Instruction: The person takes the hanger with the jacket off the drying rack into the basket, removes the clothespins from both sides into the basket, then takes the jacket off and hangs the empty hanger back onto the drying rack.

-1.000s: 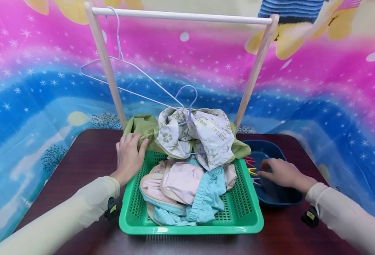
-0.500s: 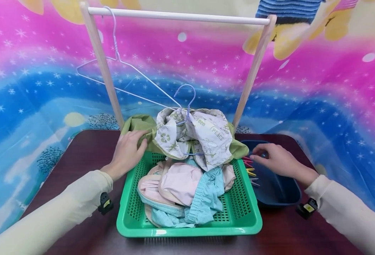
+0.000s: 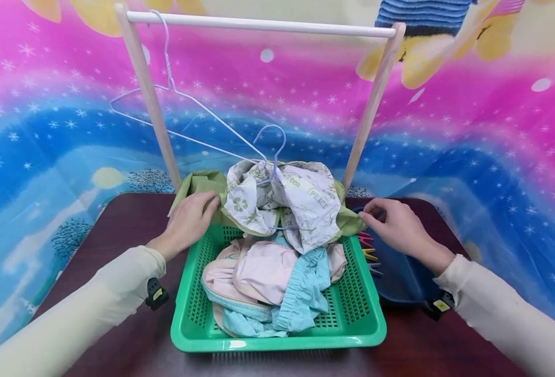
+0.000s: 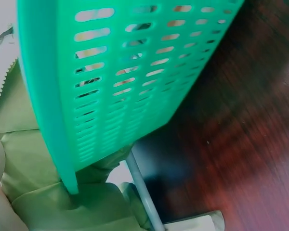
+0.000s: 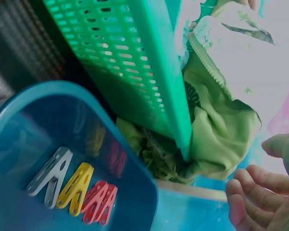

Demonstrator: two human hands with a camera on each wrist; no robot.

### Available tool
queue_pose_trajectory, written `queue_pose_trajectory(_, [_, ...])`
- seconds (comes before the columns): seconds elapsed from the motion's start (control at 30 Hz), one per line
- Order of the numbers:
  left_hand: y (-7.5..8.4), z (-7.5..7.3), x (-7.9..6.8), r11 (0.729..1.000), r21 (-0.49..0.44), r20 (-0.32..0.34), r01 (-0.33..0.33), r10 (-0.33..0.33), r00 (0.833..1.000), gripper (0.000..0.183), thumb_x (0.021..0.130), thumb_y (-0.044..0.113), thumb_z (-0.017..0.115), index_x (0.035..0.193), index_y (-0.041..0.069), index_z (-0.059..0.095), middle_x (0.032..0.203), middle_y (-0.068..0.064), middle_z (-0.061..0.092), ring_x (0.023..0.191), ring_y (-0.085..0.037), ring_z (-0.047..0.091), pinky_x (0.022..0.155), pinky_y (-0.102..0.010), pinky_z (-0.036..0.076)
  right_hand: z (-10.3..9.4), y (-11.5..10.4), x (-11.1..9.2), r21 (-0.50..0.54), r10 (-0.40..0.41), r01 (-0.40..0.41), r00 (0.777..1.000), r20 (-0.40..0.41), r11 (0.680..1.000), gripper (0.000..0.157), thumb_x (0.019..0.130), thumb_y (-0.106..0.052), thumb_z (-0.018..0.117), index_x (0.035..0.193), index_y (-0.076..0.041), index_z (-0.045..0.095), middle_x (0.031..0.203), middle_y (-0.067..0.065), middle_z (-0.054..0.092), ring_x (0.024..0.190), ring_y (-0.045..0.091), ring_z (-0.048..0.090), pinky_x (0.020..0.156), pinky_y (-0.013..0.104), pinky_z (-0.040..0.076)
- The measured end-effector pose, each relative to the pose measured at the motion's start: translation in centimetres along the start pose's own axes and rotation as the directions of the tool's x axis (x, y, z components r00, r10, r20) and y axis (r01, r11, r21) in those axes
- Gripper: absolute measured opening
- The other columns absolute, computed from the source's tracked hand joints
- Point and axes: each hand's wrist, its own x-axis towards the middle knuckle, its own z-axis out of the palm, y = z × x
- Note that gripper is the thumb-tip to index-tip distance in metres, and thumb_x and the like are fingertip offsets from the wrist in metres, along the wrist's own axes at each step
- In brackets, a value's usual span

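Observation:
A green jacket (image 3: 350,221) with a white printed lining and a zip lies over the back of the green basket (image 3: 277,343). A lilac wire hanger (image 3: 277,152) is inside it, hook up. My left hand (image 3: 188,217) pinches the green cloth at the jacket's left side; in the left wrist view only a bit of a finger shows beside the cloth. My right hand (image 3: 397,225) is at the jacket's right end, its thumb and loosely bent fingers apart beside the green cloth in the right wrist view. Pink and turquoise clothes (image 3: 268,272) lie in the basket.
A wooden rack (image 3: 258,23) stands behind the basket, with a second lilac hanger (image 3: 169,63) on its bar. Right of the basket is a dark blue tub (image 5: 53,89) holding several clothes pegs (image 5: 76,188). Everything stands on a dark red-brown table (image 3: 117,225).
My right hand has moved from over the blue tub up and left to the jacket's right end. The left hand has stayed at the jacket's left side, tugging the green cloth slightly outward.

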Motion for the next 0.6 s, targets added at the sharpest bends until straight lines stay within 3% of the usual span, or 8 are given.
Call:
queue_pose_trajectory(0.2, [0.3,-0.6,0.5,1.000,-0.007,-0.043,0.012,-0.012,0.999,0.029,0.108,0.020,0.048,0.082,0.012,0.057,0.065,-0.004,0.046,0.059,-0.021,0.041,0.059,-0.035,0.036,0.7,-2.4,0.4,0.020,-0.065,0.068,0.991,-0.116,0.998,0.027,0.101,-0.031,0.062,0.116,-0.008,0.067,0.096,0.009,0.071,0.073,0.019,0.065,0.053,0.031,0.046])
queue_pose_trajectory(0.3, [0.5,-0.9,0.7,1.000,-0.012,-0.043,0.017,-0.017,0.999,0.029,0.108,0.020,0.047,0.082,0.012,0.057,0.065,-0.004,0.047,0.059,-0.021,0.042,0.060,-0.035,0.037,1.4,-4.1,0.7,-0.052,-0.108,0.101,0.983,-0.152,0.994,0.047,0.097,-0.042,0.067,0.130,-0.010,0.059,0.101,0.008,0.065,0.076,0.019,0.061,0.051,0.031,0.044])
queue_pose_trajectory(0.43, [0.4,-1.0,0.7,0.999,-0.019,-0.047,0.028,-0.028,0.998,0.028,0.109,0.020,0.047,0.085,0.012,0.060,0.066,-0.005,0.049,0.060,-0.021,0.043,0.061,-0.036,0.037,2.8,-6.4,1.3,-0.171,-0.115,0.091,0.984,-0.135,0.981,0.081,0.086,-0.065,0.070,0.143,-0.013,0.044,0.106,0.010,0.055,0.065,0.019,0.051,0.042,0.030,0.037])
queue_pose_trajectory(0.6, [0.3,-1.1,0.7,0.999,-0.041,-0.047,0.032,-0.034,0.998,0.027,0.109,0.020,0.046,0.089,0.011,0.062,0.067,-0.006,0.051,0.060,-0.021,0.044,0.061,-0.036,0.037,4.5,-8.1,2.2,-0.258,-0.132,0.087,0.978,-0.163,0.962,0.093,0.077,-0.077,0.069,0.137,-0.013,0.042,0.101,0.011,0.051,0.049,0.017,0.041,0.036,0.030,0.031])
